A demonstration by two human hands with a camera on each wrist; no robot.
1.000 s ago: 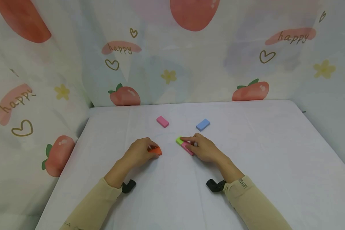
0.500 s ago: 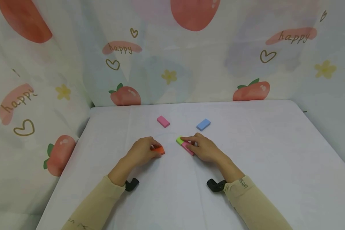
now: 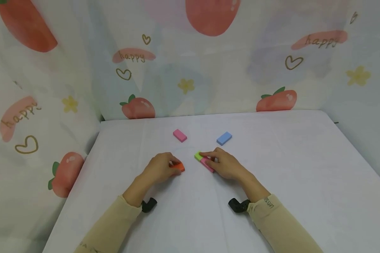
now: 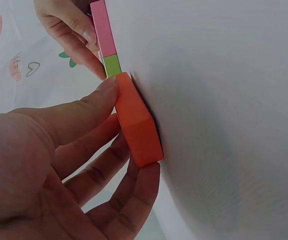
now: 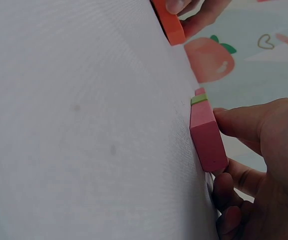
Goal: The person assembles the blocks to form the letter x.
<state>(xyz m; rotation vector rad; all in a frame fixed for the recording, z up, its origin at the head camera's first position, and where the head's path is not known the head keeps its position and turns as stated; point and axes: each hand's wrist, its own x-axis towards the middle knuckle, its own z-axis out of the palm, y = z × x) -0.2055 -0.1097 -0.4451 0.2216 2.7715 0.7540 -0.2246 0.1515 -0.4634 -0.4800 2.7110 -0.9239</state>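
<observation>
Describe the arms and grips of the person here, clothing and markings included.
The left sleeve and right sleeve are long and khaki; both bear dark markings, with lettering near the right cuff. A stubby, bent black piece juts from under each sleeve. The left grip and right grip are bare, without gloves.

Tan sleeves [image 3: 114,223], dark lettering [image 3: 268,202] on both; bent black wrist pieces [image 3: 238,206].

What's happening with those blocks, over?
Left grip on orange block. Right grip on nearer pink block; green block abutting. Nothing visible between orange and green.
</observation>
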